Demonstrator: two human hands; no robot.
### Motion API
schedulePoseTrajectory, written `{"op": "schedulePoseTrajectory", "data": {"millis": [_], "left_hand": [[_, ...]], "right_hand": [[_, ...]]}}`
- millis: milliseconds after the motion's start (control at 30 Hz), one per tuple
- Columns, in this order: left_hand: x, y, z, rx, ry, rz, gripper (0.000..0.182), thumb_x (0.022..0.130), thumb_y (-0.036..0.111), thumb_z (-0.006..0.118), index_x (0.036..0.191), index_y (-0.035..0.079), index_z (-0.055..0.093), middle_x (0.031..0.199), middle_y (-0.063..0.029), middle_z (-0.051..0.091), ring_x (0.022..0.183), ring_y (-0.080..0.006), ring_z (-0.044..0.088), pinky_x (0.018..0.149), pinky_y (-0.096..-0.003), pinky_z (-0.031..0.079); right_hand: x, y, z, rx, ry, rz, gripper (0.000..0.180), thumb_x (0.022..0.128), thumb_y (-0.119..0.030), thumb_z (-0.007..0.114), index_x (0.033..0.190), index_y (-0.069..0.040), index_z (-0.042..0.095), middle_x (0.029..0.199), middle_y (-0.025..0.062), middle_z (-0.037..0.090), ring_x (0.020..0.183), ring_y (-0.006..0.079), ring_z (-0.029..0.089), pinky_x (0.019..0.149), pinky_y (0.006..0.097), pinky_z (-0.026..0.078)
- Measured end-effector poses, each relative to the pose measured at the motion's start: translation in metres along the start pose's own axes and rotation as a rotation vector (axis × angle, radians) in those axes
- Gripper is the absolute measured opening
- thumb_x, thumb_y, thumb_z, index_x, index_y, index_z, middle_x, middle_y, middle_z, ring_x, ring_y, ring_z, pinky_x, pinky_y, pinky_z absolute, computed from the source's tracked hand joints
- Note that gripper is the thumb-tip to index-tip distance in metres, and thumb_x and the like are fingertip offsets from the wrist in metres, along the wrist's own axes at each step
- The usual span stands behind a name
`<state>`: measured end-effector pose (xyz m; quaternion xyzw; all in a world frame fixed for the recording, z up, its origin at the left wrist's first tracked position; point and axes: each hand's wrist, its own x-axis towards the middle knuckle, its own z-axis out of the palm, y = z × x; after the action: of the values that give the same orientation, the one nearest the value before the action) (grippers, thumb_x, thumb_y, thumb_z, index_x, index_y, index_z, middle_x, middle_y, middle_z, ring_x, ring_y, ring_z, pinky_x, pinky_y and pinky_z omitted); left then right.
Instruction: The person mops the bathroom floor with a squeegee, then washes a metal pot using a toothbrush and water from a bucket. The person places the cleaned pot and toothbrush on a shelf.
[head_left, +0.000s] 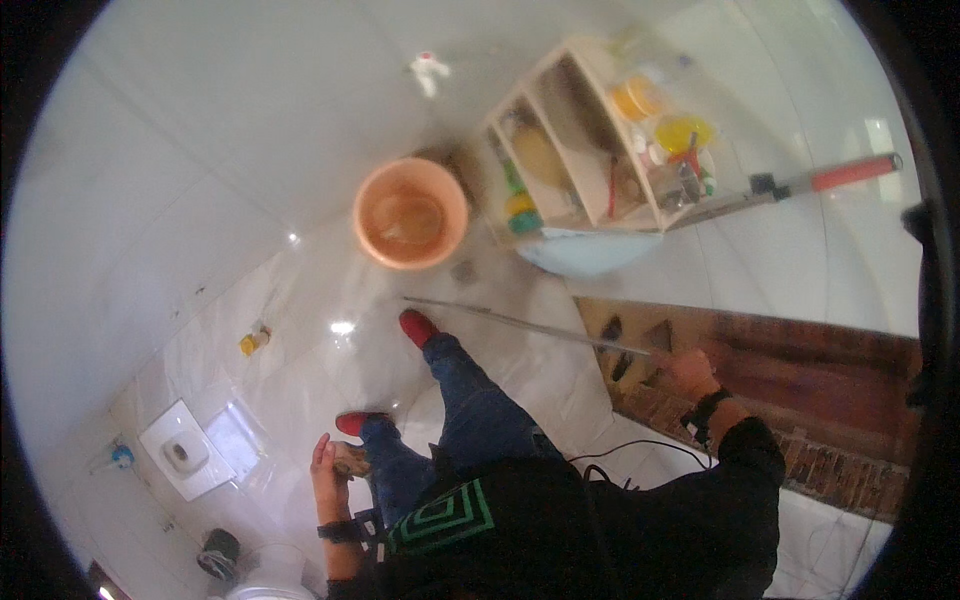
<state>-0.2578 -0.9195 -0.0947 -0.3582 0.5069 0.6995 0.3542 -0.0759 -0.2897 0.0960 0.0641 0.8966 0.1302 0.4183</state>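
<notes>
My right hand (690, 371), blurred, is closed around one end of a long thin rod (525, 326). The rod slants away to the left, and its far tip shows just beyond my red shoe (418, 328). Low on the left, my left hand (327, 466) holds a small brownish object (349, 459) beside my leg; what it is cannot be made out. Past the rod's tip stands an orange plastic bucket (411, 259), with some liquid or residue at its bottom.
A wooden shelf unit (577, 169) with bottles stands beside a red-handled pole (855, 172) and a pale blue curved object (589, 253). A squat toilet (184, 450) and a yellow-capped container (251, 342) are on the left. At right is a doorway with shoes (621, 366); a black cable (645, 442) hangs near my right arm.
</notes>
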Motion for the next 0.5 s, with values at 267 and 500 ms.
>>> {"op": "schedulePoseTrajectory", "data": {"millis": [267,500], "left_hand": [[0.021,0.024,0.102,0.163,-0.069,0.026,0.054,0.087,0.031,0.055,0.127,-0.001,0.038,0.089,-0.0120,0.061,0.072,-0.0219,0.061,0.055,-0.0301,0.049],[0.054,0.021,0.141,0.264,-0.147,0.022,0.041,0.089,0.042,0.047,0.094,0.001,0.050,0.082,-0.0131,0.059,0.069,-0.0213,0.059,0.055,-0.0295,0.047]], "right_hand": [[0.085,0.137,0.075,-0.089,-0.038,0.105,0.024,0.084,-0.024,0.053,0.098,-0.010,0.065,0.093,0.0131,0.062,0.089,0.0287,0.057,0.079,0.0424,0.046],[0.171,0.210,0.078,-0.593,0.103,0.324,0.055,0.083,-0.023,0.053,0.133,-0.004,0.039,0.130,0.0174,0.046,0.124,0.0311,0.039,0.105,0.0520,0.026]]}}
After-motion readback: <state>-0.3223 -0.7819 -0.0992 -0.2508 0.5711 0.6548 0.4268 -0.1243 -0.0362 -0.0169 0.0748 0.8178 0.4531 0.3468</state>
